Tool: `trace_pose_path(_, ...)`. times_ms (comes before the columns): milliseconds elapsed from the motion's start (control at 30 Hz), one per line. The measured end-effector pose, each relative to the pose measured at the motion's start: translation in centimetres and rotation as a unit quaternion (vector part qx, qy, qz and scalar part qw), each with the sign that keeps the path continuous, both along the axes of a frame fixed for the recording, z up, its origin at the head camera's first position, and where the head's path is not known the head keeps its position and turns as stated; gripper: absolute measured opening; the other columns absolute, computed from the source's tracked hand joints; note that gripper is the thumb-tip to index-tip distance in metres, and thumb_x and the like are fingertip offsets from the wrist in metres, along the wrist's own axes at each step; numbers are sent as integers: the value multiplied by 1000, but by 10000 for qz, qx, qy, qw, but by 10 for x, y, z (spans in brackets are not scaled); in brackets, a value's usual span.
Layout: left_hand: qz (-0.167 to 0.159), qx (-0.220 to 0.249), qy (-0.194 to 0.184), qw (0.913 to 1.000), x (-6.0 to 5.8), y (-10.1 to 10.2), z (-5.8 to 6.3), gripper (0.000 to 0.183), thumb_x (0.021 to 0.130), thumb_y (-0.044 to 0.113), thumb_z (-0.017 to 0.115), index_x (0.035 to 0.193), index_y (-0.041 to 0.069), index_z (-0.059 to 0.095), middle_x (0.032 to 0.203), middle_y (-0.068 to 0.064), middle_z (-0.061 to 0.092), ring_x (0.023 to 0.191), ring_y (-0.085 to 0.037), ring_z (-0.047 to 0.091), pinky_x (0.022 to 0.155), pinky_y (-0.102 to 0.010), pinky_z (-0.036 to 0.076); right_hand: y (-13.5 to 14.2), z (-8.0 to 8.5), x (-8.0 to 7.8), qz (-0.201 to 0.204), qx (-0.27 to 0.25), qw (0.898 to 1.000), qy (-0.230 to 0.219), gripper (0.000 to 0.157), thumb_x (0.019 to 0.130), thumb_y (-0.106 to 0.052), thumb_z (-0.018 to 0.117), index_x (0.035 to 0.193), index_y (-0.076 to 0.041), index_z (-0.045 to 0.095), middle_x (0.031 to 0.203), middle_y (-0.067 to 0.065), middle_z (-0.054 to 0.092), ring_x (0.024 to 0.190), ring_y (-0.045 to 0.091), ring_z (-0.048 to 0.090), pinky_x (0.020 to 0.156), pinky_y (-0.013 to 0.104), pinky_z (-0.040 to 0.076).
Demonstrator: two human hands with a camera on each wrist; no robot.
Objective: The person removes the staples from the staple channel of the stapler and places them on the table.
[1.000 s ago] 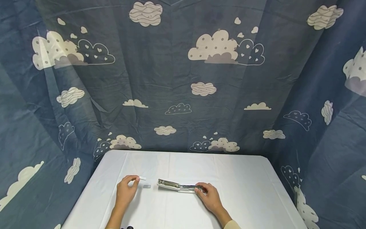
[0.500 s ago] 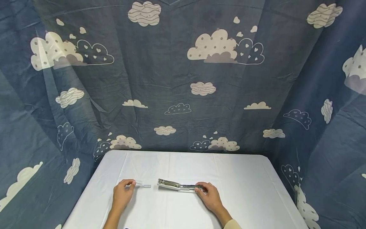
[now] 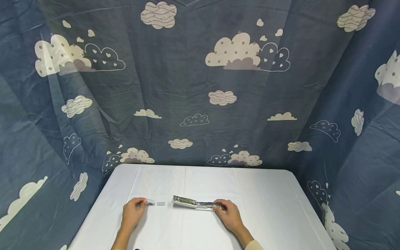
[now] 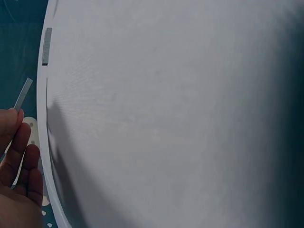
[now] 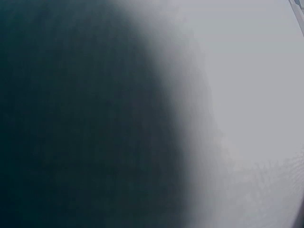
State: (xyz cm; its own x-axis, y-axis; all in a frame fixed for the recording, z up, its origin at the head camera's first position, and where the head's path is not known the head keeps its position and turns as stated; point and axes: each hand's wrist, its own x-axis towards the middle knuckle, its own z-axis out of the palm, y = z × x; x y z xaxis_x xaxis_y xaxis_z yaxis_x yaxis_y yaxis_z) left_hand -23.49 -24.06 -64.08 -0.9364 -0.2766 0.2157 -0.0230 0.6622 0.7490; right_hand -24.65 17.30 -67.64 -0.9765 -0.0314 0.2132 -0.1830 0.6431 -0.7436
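Note:
My left hand pinches a strip of staples between thumb and index finger, its free end pointing right. In the left wrist view this strip sticks up past the fingertips, with the other fingers loosely bent below. A second strip of staples lies on the table, just right of the held one. Farther right is a stapler, swung wide open, its metal inside facing up. My right hand grips the stapler's right end by thumb and fingers. The right wrist view does not show that hand.
All this is on a table with a white cover. Dark blue cloth with cloud prints hangs behind the table and along both sides.
My left hand has moved left and a little down with its strip of staples, turning the strip's angle. The right hand and the stapler have stayed in place.

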Motion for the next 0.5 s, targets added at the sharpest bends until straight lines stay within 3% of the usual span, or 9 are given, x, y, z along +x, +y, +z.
trace_pose_path(500,5,6,-177,9998,-6,8,-7,22,94,18,73,107,0,77,107,-19,76,106,-42,69,99,-58,50,6,-1,-9,74,-3,10000,-15,22,90,-40,78,110,-30,76,78,-14,54,72,5,45,66,21,37)
